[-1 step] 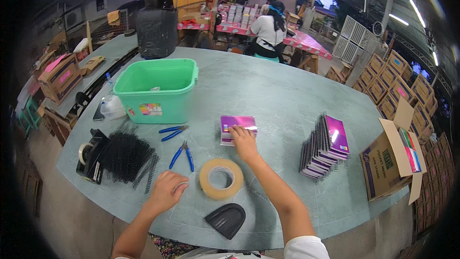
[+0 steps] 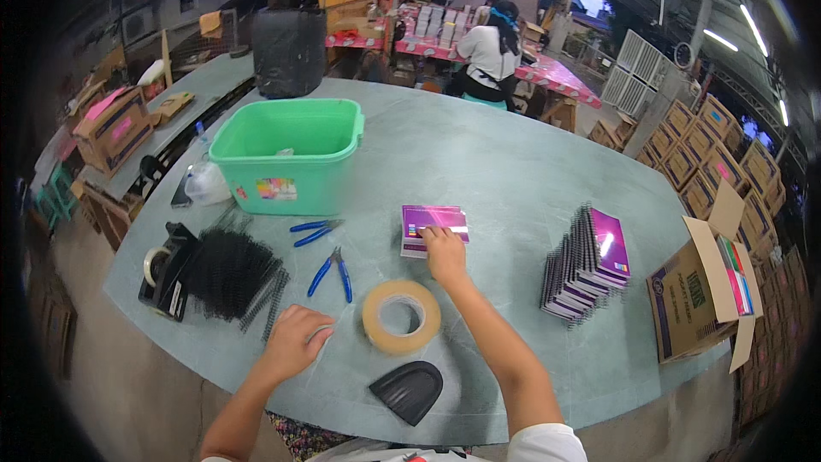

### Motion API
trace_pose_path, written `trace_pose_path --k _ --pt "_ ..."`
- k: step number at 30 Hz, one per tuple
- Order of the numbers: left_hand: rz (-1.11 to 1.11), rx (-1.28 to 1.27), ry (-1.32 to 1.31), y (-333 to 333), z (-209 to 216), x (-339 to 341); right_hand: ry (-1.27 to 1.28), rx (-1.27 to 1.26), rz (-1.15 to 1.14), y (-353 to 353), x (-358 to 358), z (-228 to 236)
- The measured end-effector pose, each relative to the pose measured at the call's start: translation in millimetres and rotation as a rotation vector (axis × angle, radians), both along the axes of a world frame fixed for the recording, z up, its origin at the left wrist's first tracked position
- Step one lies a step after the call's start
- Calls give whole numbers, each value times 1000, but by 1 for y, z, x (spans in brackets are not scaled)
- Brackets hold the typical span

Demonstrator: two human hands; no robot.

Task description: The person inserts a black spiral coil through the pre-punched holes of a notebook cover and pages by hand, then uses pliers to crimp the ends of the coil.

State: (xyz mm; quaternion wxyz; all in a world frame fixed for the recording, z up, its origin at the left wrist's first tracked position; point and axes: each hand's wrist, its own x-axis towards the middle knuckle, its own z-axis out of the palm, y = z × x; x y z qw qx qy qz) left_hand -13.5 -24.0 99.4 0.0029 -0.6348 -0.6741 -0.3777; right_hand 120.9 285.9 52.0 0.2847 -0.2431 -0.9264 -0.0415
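My right hand (image 2: pixel 445 254) reaches to a small stack of purple-covered notepads (image 2: pixel 440 214), its fingers bent over the top cover and near edge. The thumb's hold on the stack is partly hidden. My left hand (image 2: pixel 296 340) rests low over the table with curled fingers and the thumb drawn in. Whatever it may pinch is too small to make out. Between the hands lies a wide roll of clear tape (image 2: pixel 373 316). Beyond the left hand are two blue-handled cutters (image 2: pixel 345 281). A heap of black spiral coils (image 2: pixel 227 278) sits to its left.
Spiral-bound purple notepads (image 2: pixel 609 244) are stacked at right, beside an open carton (image 2: pixel 693 308). A green tub (image 2: pixel 286 167) and a black tape dispenser (image 2: pixel 175 269) stand at left. A black rounded piece (image 2: pixel 409 392) lies near the front edge. Another person (image 2: pixel 492 56) sits in the background.
The whole view has shifted slightly. My right hand's fingers are more bent over the notepads' near edge. The left hand looks almost the same.
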Motion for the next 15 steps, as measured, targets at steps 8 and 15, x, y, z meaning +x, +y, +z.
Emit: trace_pose_path --k 8,15 --pt "40 231 -1295 44 -23 35 830 -1318 253 -121 33 38" --pt "15 -286 -712 46 -45 47 645 -433 180 -160 77 87"
